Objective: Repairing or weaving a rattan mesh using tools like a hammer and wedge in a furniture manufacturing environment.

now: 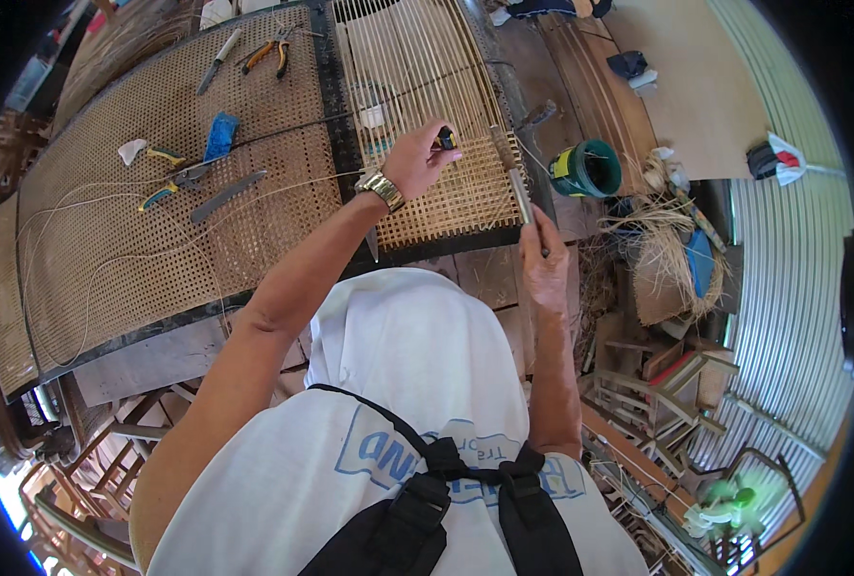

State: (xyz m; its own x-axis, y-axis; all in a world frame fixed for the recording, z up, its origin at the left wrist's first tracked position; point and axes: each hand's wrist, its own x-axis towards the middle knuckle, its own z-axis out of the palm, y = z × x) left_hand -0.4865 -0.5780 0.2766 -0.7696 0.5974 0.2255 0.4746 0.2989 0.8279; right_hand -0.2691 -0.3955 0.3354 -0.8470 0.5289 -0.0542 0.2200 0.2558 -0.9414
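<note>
right hand (pixel 546 266) closed around the near end of a long, slim, brown-and-silver tool (pixel 515 182), its axis pointing forward along the right edge of the tan woven-cane panel (pixel 425 219); left hand (pixel 417 165), farther forward and leftward, grips a small black-and-yellow object (pixel 446 138).

Left panel (pixel 110 288) and right panel (pixel 446 206) sit side by side. On left panel: knife (pixel 218 60) near far edge, first pliers (pixel 283 58) just right of it. Nearer: second pliers (pixel 189 177), with packet (pixel 220 136) beyond and to the right, blade (pixel 228 197) on near right side, scrap (pixel 131 152) to the left. Left hand (pixel 417 163) above right panel, small tool (pixel 447 138) in it. Right hand (pixel 545 264) at near right corner; rod (pixel 516 187) in it, along right edge. Bucket (pixel 566 175) stands right of right panel; strips (pixel 672 240) lie right of and nearer than bucket. Fan (pixel 744 497) nearer still, far right.
</note>
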